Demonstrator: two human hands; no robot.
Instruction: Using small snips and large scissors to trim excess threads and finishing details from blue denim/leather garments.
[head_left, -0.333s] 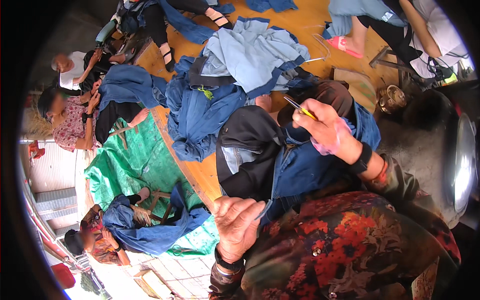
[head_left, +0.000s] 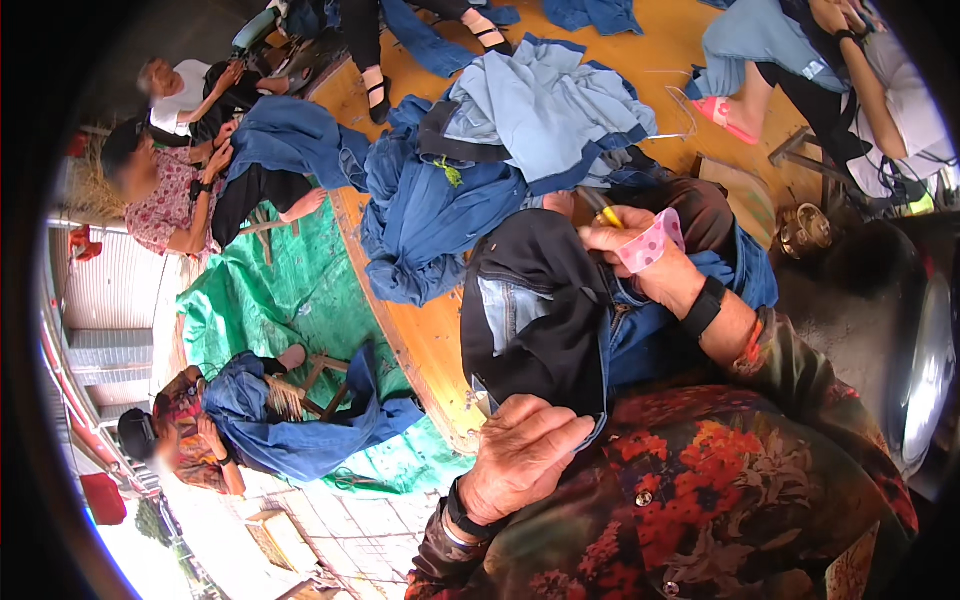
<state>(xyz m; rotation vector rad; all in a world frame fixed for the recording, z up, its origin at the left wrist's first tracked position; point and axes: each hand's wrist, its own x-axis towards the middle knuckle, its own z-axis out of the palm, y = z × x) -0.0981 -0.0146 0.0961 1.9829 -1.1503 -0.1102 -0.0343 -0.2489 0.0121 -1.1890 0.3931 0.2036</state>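
Head view: yellow-handled tool [head_left: 611, 216], markings unclear

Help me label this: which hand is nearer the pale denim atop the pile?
Right hand, below the pale denim in view; the left hand is far lower.

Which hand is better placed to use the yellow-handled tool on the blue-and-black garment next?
Probably the right hand: it holds the yellow-handled tool, while the left hand grips the edge of the garment.
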